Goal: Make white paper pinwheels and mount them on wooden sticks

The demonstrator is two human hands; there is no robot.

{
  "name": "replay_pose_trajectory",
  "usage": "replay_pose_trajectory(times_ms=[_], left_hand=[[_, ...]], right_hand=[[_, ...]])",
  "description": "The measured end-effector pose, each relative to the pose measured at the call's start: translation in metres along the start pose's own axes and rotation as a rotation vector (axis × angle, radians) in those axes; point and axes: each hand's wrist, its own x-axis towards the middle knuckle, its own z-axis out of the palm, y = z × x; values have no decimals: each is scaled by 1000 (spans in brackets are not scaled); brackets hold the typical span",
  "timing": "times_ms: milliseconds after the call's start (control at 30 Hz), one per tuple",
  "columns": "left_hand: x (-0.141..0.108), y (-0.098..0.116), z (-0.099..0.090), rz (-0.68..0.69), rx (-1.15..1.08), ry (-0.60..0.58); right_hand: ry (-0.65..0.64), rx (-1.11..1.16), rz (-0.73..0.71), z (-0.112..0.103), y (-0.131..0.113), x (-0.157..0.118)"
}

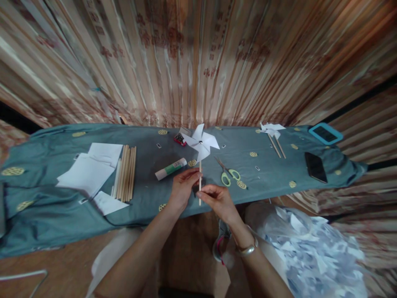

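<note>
A white paper pinwheel (206,142) with a shiny pin at its centre stands upright on a thin wooden stick, in the middle of the view. My left hand (185,184) pinches the stick from the left, below the paper blades. Lower down, my right hand (218,198) grips the same stick near its bottom end. A glue stick (170,169) lies left of the pinwheel, and scissors (228,172) with green handles lie to its right. Just behind the blades sits a small red box (180,139) of dark pins.
On the left are white paper sheets (89,169) and a row of wooden sticks (127,174). At the right lie finished pinwheels (272,130), a black phone (315,167) and a blue-framed device (325,133). A bag of paper scraps (313,252) stands below the table's front edge.
</note>
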Motion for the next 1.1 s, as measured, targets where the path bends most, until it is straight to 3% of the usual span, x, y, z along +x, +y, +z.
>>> replay_pose_trajectory(times_ms=[133, 267, 333, 400, 433, 533, 733, 900, 1100], left_hand=[[-2, 2, 3, 13, -42, -27], [-3, -2, 4, 0, -23, -45], [-4, -6, 5, 1, 14, -50], [-5, -10, 5, 5, 66, -56], [-6, -12, 5, 4, 90, -63], [-9, -18, 4, -11, 136, -87], [-16, -28, 2, -53, 219, -126], [-20, -29, -1, -59, 207, -147], [-22, -29, -9, -70, 214, -131]], right_hand=[[81, -9, -19, -4, -12, 6], [215, -56, -76, -27, -34, 21], [274, -154, -106, -50, -42, 33], [340, -416, -116, -79, -47, 47], [397, -608, -80, -96, -49, 54], [524, -865, 30, -149, -52, 73], [701, -1164, 270, -233, -53, 102], [710, -1286, 379, -272, -45, 126], [679, -1346, 407, -293, -33, 148]])
